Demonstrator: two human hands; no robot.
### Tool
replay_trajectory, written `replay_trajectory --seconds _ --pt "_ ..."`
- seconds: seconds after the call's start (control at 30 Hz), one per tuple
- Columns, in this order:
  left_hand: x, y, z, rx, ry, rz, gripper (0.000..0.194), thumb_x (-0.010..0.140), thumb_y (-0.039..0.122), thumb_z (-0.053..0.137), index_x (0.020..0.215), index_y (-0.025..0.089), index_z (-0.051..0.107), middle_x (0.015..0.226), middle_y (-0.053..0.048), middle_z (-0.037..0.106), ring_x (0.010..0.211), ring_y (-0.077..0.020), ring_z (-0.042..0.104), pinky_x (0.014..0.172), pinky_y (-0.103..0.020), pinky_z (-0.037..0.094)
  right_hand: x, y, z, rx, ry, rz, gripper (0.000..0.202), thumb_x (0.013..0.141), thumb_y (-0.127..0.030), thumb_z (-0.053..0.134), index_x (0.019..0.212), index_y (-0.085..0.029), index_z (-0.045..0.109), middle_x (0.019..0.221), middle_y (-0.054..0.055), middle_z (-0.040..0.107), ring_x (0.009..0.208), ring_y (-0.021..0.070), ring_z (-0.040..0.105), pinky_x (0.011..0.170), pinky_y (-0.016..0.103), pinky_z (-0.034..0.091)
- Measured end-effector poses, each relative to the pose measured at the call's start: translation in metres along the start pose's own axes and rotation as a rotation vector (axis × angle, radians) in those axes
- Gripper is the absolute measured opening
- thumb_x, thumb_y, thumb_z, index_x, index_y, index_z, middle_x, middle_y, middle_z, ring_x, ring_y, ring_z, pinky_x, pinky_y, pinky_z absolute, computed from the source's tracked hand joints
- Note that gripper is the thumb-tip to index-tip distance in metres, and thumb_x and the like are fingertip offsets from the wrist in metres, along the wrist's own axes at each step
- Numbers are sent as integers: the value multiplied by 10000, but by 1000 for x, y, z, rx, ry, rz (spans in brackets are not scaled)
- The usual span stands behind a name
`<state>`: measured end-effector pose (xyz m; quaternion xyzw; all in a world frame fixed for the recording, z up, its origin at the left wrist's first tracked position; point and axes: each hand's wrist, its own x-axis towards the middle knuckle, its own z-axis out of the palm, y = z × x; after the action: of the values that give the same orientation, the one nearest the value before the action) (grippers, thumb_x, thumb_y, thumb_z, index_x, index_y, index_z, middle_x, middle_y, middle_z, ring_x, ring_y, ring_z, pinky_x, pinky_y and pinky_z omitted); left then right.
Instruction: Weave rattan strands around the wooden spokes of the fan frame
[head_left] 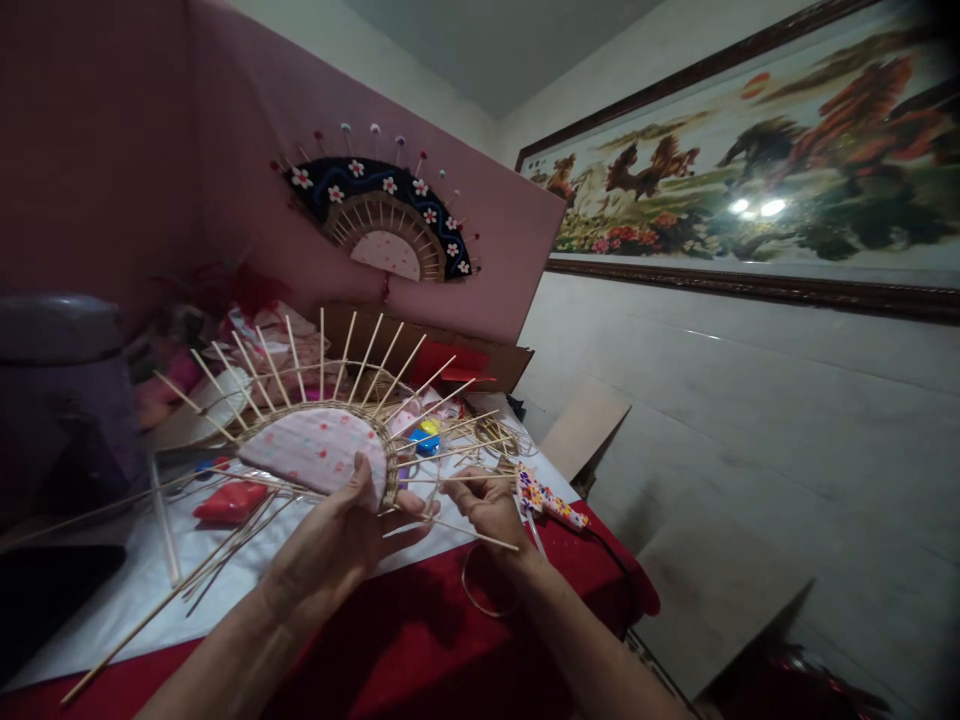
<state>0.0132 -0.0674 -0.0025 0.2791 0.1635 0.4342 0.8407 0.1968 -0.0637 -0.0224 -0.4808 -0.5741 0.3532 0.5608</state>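
A half-round panel (311, 445) in pale cloth with red dots has a woven rim and many thin sticks fanning outward. My left hand (352, 525) grips its lower right part, thumb on the cloth, other fingers beneath. At the right edge of the fan, my right hand (484, 500) pinches with its fingers around the lowest sticks and a thin strand; what exactly lies between the fingertips is too small to tell. A loop of strand (469, 590) hangs below my right hand.
A flowered glue gun (551, 500) lies right of my right hand. Loose sticks (217, 560), a red packet (230, 502) and a blue packet (424, 441) are on the table. A finished dark fan (390, 186) hangs behind.
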Motion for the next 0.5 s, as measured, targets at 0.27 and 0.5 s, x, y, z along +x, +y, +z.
replay_trajectory --seconds 0.27,0.5 --pt "0 2 3 22 55 23 274 825 350 487 669 162 611 702 -102 673 771 -257 652 878 -501 420 17 3 -6 147 -8 69 326 647 -458 687 625 -136 639 451 -62 407 408 53 285 402 196 199" --pt "0 6 2 11 104 58 347 819 358 488 559 158 601 703 -119 662 777 -253 648 833 -454 468 32 11 -40 400 320 105 427 700 -596 586 716 -170 624 651 29 618 564 125 546 513 228 428"
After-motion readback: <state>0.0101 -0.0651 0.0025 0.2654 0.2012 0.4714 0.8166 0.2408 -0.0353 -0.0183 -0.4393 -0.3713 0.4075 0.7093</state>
